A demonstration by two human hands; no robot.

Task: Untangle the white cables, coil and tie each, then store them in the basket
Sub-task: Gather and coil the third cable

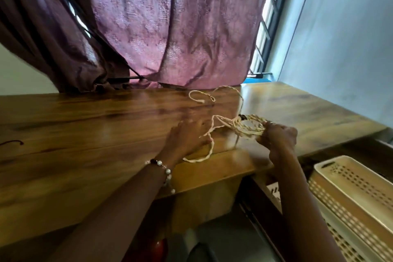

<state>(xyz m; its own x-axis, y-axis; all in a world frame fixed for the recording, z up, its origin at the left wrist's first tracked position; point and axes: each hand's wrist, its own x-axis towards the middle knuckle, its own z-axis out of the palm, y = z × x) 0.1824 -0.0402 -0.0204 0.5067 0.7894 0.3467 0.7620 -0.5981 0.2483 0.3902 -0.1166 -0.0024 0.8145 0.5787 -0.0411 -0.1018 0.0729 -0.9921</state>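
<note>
A white twisted cable lies on the wooden table [85, 125]. Part of it is wound into a coil [248, 127], and my right hand [278, 134] grips the coil's right side just above the table. A dark tie [241, 116] sits at the coil's far left edge. The loose cable [209, 151] runs from the coil in loops toward the table's front edge, and another stretch [202, 95] curls near the curtain. My left hand [187, 136] rests on the table beside the loose cable, fingers spread forward; whether it pinches the strand is hidden.
A cream perforated basket [348, 193] stands below the table at the lower right. A purple curtain [170, 27] hangs behind the table, with a window and a pale wall to the right. A dark tie [12, 142] lies at the table's left edge.
</note>
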